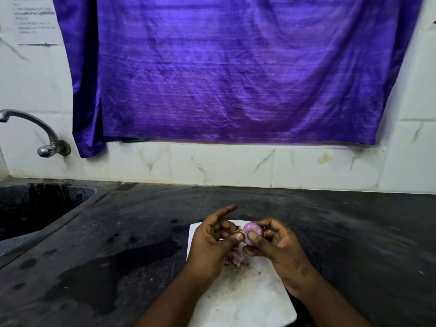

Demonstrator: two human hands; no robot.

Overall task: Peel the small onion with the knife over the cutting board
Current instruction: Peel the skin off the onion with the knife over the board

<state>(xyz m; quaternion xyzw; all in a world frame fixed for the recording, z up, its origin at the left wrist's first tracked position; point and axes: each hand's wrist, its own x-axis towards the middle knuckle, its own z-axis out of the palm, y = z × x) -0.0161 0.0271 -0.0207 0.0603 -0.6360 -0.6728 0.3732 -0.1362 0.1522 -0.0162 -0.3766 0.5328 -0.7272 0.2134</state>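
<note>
A small pink-purple onion (252, 232) with its smooth peeled surface showing is held above a white cutting board (243, 300). My right hand (278, 246) grips it between thumb and fingers. My left hand (212, 241) is beside it on the left, thumb touching the onion's left end, where a brownish scrap of skin sticks out; its index finger points up. I see no knife in either hand or on the board. Loose purple peels (236, 258) lie on the board under my hands.
The board lies on a dark stone counter (118, 244) with wet patches. A black sink (35, 208) is set in at the left under a metal tap (47, 142). White tiles (221, 164) and a hanging purple cloth (236, 72) form the back wall.
</note>
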